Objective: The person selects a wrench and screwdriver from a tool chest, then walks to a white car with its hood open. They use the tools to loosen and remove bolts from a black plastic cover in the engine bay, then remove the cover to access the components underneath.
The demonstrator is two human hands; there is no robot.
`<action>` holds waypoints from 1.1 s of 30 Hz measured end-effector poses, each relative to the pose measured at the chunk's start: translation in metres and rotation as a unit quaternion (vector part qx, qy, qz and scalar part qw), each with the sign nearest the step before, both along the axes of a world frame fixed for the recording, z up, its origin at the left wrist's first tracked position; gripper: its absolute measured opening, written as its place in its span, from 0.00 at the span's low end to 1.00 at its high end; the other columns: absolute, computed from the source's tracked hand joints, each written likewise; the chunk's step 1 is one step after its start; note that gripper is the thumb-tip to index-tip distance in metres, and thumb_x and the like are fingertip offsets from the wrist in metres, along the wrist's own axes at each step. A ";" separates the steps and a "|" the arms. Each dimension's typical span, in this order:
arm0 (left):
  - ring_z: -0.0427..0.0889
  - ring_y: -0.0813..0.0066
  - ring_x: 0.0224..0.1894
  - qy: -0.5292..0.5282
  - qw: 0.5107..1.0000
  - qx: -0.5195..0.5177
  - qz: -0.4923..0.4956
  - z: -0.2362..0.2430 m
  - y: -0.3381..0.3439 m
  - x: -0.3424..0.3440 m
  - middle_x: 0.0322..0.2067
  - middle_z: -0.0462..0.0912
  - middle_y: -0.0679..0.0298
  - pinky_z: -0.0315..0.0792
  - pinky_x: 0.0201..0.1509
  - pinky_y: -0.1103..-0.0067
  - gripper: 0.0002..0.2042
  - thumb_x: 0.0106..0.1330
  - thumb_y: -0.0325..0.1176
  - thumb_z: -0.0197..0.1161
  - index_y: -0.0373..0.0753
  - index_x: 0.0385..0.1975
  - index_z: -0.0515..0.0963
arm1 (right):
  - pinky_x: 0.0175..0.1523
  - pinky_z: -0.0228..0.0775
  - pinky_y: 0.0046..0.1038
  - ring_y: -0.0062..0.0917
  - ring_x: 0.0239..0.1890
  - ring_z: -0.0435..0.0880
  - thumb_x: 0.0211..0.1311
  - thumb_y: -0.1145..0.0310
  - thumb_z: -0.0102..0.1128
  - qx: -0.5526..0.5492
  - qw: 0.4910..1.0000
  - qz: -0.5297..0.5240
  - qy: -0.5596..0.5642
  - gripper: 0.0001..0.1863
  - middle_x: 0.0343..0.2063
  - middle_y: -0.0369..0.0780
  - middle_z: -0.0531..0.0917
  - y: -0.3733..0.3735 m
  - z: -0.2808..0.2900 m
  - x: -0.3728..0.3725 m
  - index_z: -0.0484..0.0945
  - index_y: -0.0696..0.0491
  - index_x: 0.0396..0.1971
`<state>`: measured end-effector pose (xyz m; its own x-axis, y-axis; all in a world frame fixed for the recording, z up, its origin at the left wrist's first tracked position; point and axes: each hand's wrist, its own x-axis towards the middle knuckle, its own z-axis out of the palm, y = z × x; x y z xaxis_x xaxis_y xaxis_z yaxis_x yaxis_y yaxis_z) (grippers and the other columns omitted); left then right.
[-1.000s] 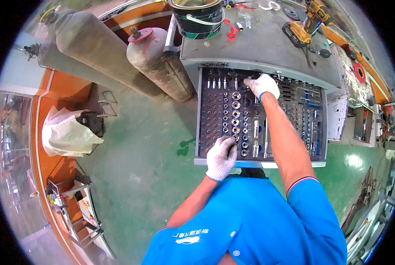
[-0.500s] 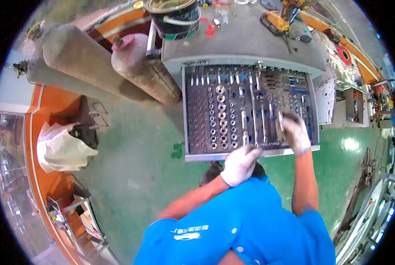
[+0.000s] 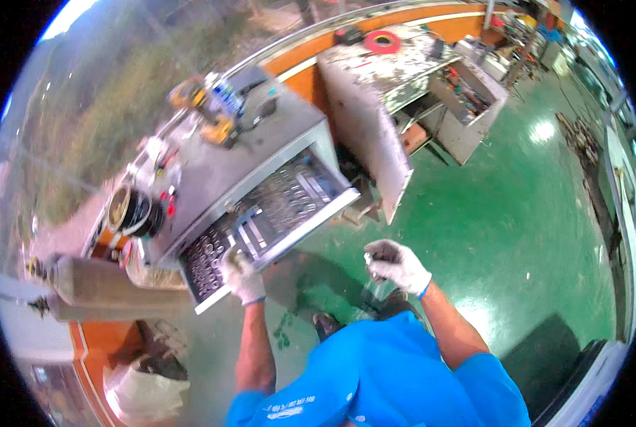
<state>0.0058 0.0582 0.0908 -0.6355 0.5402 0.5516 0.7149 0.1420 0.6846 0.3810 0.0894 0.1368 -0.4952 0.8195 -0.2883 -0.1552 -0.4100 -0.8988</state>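
My left hand (image 3: 242,276), in a white work glove, has its fingers curled over the front edge of the open tool drawer (image 3: 289,240). Around those fingers lie rows of sockets (image 3: 205,265) in a dark tray; motion blur softens the detail. Out to the right of the drawer, above the floor, my right hand (image 3: 399,266) is closed. A small silvery metal piece (image 3: 368,259) shows at its fingertips; too little of it is visible to tell the exact kind. The glove on this hand looks darkened at the fingers.
On the grey cabinet top (image 3: 261,146) lie a yellow cordless drill (image 3: 220,132) and a black bucket (image 3: 134,212). Gas cylinders (image 3: 112,283) stand at the left. A stained white cabinet (image 3: 368,128) with a red ring-shaped reel (image 3: 382,43) is beyond, above the green floor (image 3: 467,213).
My view has turned to the right. My right hand has left the drawer with a small metal piece and is now over the floor. My left hand stays at the drawer's front edge.
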 end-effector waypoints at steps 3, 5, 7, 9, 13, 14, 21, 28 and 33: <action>0.81 0.66 0.40 -0.280 0.942 -0.013 -0.187 0.019 0.007 0.078 0.40 0.81 0.61 0.77 0.46 0.72 0.08 0.72 0.29 0.60 0.38 0.48 0.79 | 0.40 0.80 0.27 0.19 0.37 0.84 0.62 0.72 0.72 0.035 0.999 -0.022 -0.020 0.19 0.36 0.37 0.85 0.011 -0.004 0.034 0.77 0.56 0.50; 0.81 0.64 0.39 -0.485 0.843 -0.106 -0.206 0.064 0.016 0.199 0.38 0.80 0.62 0.77 0.47 0.70 0.10 0.71 0.34 0.64 0.39 0.48 0.79 | 0.42 0.81 0.31 0.23 0.36 0.86 0.60 0.68 0.74 0.163 0.981 -0.043 -0.092 0.19 0.36 0.39 0.86 0.026 0.002 0.057 0.78 0.56 0.47; 0.81 0.63 0.40 -0.474 0.822 -0.143 -0.282 0.006 0.033 0.241 0.39 0.80 0.62 0.77 0.47 0.67 0.13 0.72 0.39 0.65 0.39 0.49 0.79 | 0.45 0.81 0.39 0.41 0.39 0.88 0.60 0.58 0.70 0.272 0.931 -0.020 -0.243 0.17 0.37 0.47 0.86 0.044 0.033 0.074 0.79 0.52 0.42; 0.81 0.63 0.42 -0.781 0.577 -0.027 -0.237 0.007 0.055 0.290 0.41 0.80 0.61 0.78 0.47 0.64 0.15 0.71 0.41 0.66 0.38 0.50 0.78 | 0.42 0.79 0.42 0.44 0.38 0.87 0.61 0.55 0.67 0.332 0.880 -0.013 -0.340 0.15 0.34 0.45 0.85 0.057 0.040 0.082 0.79 0.51 0.38; 0.80 0.64 0.48 -0.619 0.691 -0.149 -0.341 0.019 0.114 0.342 0.45 0.81 0.58 0.77 0.55 0.68 0.18 0.76 0.45 0.57 0.35 0.51 0.77 | 0.43 0.80 0.39 0.42 0.39 0.87 0.59 0.57 0.72 0.381 0.873 -0.010 -0.303 0.14 0.36 0.43 0.87 0.100 0.022 0.120 0.83 0.49 0.39; 0.80 0.64 0.49 -0.603 0.699 -0.173 -0.344 0.014 0.129 0.346 0.46 0.82 0.58 0.77 0.57 0.68 0.17 0.76 0.44 0.56 0.35 0.52 0.77 | 0.43 0.81 0.39 0.41 0.39 0.87 0.59 0.59 0.72 0.381 0.880 -0.017 -0.282 0.13 0.36 0.43 0.87 0.115 0.019 0.129 0.83 0.49 0.39; 0.84 0.64 0.45 -0.783 0.495 -0.214 -0.311 -0.053 0.258 0.412 0.47 0.84 0.56 0.82 0.46 0.67 0.16 0.72 0.28 0.59 0.33 0.58 0.76 | 0.44 0.82 0.35 0.39 0.37 0.88 0.60 0.72 0.70 0.303 0.915 -0.090 -0.252 0.08 0.35 0.44 0.87 0.244 0.006 0.229 0.85 0.54 0.39; 0.85 0.67 0.37 -0.756 0.460 -0.357 -0.299 -0.012 0.404 0.505 0.40 0.84 0.58 0.80 0.40 0.74 0.17 0.71 0.34 0.66 0.33 0.54 0.76 | 0.50 0.82 0.34 0.35 0.43 0.91 0.62 0.65 0.71 0.076 0.873 -0.217 -0.430 0.16 0.39 0.49 0.90 0.352 -0.042 0.373 0.84 0.57 0.46; 0.83 0.70 0.38 -0.667 0.530 -0.393 -0.344 -0.005 0.463 0.516 0.38 0.83 0.61 0.78 0.42 0.75 0.17 0.70 0.35 0.67 0.32 0.53 0.78 | 0.51 0.80 0.42 0.46 0.45 0.89 0.64 0.54 0.66 0.111 0.825 -0.251 -0.494 0.24 0.40 0.54 0.88 0.516 -0.065 0.388 0.81 0.55 0.52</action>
